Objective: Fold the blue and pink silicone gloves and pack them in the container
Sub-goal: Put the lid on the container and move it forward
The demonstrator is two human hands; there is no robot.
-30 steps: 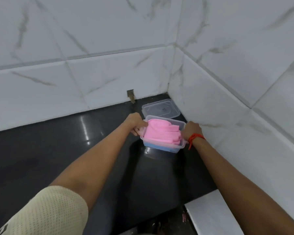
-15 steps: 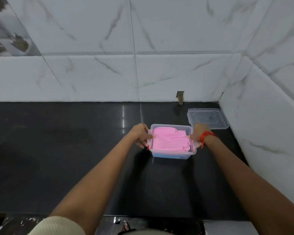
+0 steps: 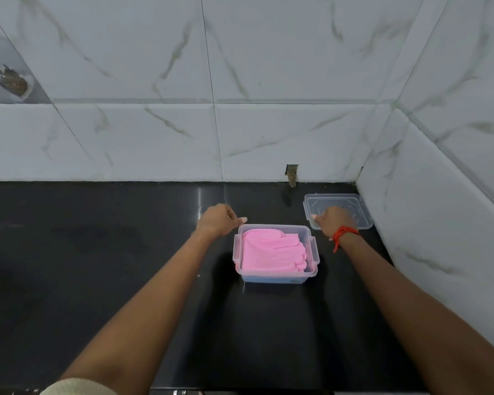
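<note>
A clear plastic container [image 3: 313,253] stands on the black counter. A folded pink silicone glove [image 3: 270,252] lies on top inside it, fingers to the right. Blue glove material [image 3: 268,279] shows through the front wall beneath the pink. My left hand [image 3: 218,220] hovers just off the container's back left corner, fingers loosely curled, thumb pointing right, holding nothing. My right hand [image 3: 335,223], with a red thread at the wrist, lies over the front left part of the clear lid [image 3: 351,205]. Its fingers are hidden, so any grip on the lid is unclear.
The glossy black counter [image 3: 111,266] runs left and toward me. White marble-look tiled walls [image 3: 439,238] close the back and the right side, with the lid in that corner. A small chipped hole [image 3: 291,172] sits at the back wall's base.
Both hands have let go of the container's sides. My left hand lifted to the back left corner, and my right hand moved back and right onto the lid.
</note>
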